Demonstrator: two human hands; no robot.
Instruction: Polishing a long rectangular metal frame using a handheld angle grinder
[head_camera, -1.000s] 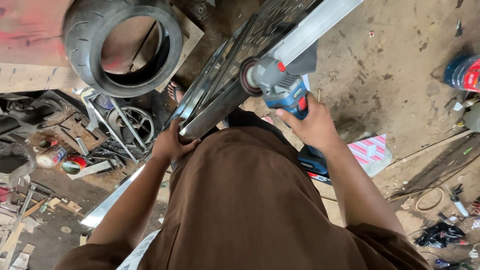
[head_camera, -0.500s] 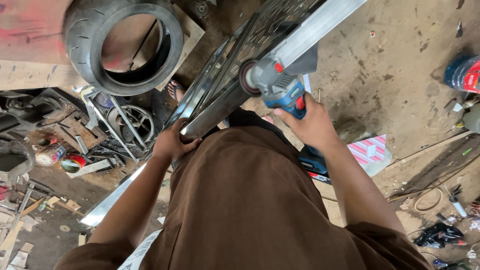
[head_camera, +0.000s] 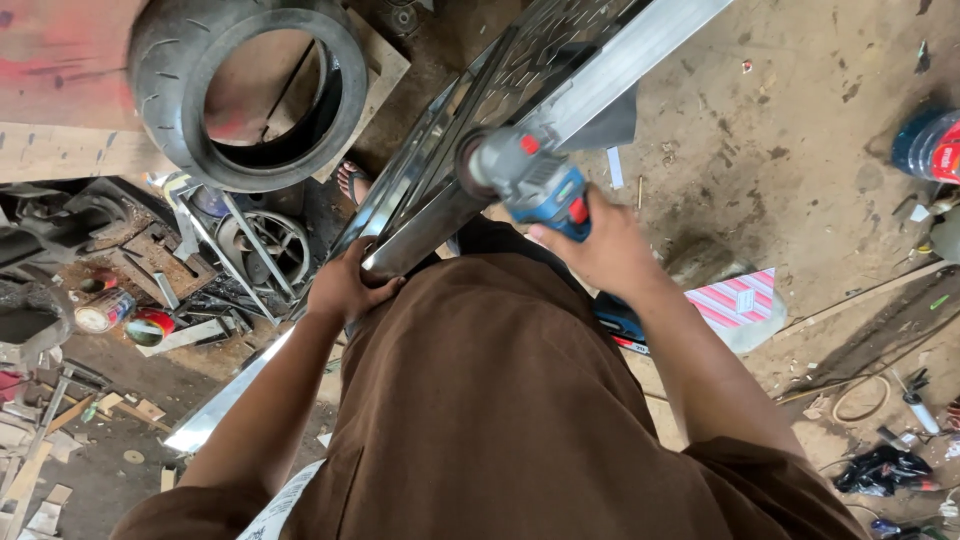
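Above a dusty workshop floor (head_camera: 800, 120), looking straight down over a brown garment (head_camera: 500, 420). Right hand (head_camera: 600, 250) wrapped tight round the blue body of an angle grinder (head_camera: 530, 180), grip closed on it, grey head and disc end pointing up-left and lying against the metal frame (head_camera: 560, 80). Frame running on a slant from upper right to lower left, made of bright square tube with a patterned mesh panel beside it. Left hand (head_camera: 345, 290) clasped over the frame's lower rail, grip closed on it, fingers curled round the edge, just left of the brown garment. Grinder well above the left hand along the same rail, the two hands apart.

Upper left: a black tyre (head_camera: 250, 90) lying flat on a reddish board. Below it, a heap of scrap metal (head_camera: 230, 260) with a small wheel rim among it, and paint tins (head_camera: 125, 315) nearby. A sandalled foot (head_camera: 352, 182) showing between tyre and frame. Lower left: wood offcuts (head_camera: 50, 470) scattered on the floor. Right of the right forearm: a red-and-white striped box (head_camera: 740, 300) on the floor. Far right edge: a blue-and-red container (head_camera: 930, 145), partly cut off. Lower right: a loop of cable (head_camera: 860, 395) and black scraps.
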